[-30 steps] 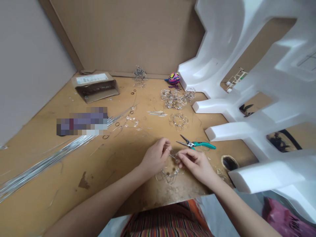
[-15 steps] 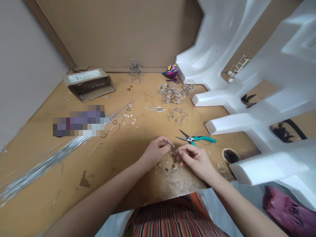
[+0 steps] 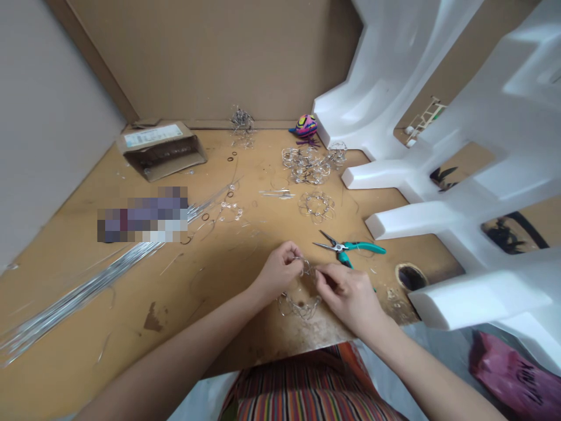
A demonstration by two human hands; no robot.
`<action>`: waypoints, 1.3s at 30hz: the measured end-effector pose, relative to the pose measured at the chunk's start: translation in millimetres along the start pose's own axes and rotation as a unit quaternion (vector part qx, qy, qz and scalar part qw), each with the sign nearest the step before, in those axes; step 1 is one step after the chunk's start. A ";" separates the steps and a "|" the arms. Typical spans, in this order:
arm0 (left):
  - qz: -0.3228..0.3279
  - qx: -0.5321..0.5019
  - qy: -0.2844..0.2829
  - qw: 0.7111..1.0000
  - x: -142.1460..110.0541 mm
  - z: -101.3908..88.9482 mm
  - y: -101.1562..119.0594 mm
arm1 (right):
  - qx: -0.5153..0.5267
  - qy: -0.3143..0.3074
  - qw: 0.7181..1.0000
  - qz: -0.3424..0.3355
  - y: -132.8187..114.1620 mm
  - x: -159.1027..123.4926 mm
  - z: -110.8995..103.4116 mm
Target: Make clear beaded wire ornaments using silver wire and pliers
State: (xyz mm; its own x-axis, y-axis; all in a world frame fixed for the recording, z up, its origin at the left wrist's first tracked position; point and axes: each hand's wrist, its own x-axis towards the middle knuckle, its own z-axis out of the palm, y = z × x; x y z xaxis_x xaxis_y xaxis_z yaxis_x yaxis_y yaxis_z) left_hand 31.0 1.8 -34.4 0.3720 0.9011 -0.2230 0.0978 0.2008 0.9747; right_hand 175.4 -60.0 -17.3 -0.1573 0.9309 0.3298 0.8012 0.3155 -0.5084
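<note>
Around your table (image 3: 219, 257)
You have a cardboard box (image 3: 160, 156) at the back left, a multicoloured object (image 3: 305, 125) beside the white frame (image 3: 412, 181), and a pink bag (image 3: 511, 374) low on your right.

Near the front edge of the surface (image 3: 210, 240), between left grip (image 3: 279, 272) and right grip (image 3: 350, 295): a wire ring (image 3: 302, 312). Behind the right grip: pliers (image 3: 339, 248). Farther back, in order: a second wire ring (image 3: 316, 214), a cluster of wire rings (image 3: 309, 166), a ball (image 3: 307, 126). Left: a wire bundle (image 3: 87, 299), with a cardboard box (image 3: 164, 152) behind. Right side: a plastic panel (image 3: 405, 222).
</note>
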 end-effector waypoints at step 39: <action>0.015 -0.058 -0.073 0.996 -3.5 -7.6 0.5 | 0.156 0.009 0.979 0.132 -7.8 0.6 -3.7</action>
State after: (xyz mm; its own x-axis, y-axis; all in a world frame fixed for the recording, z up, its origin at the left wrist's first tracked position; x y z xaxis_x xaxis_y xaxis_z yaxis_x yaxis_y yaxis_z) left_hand 22.7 1.7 -33.0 0.5037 0.8437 -0.1858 -0.0199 0.2263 0.9738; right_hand 171.2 -62.6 -10.2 0.0441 0.9852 0.1658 0.5969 0.1071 -0.7951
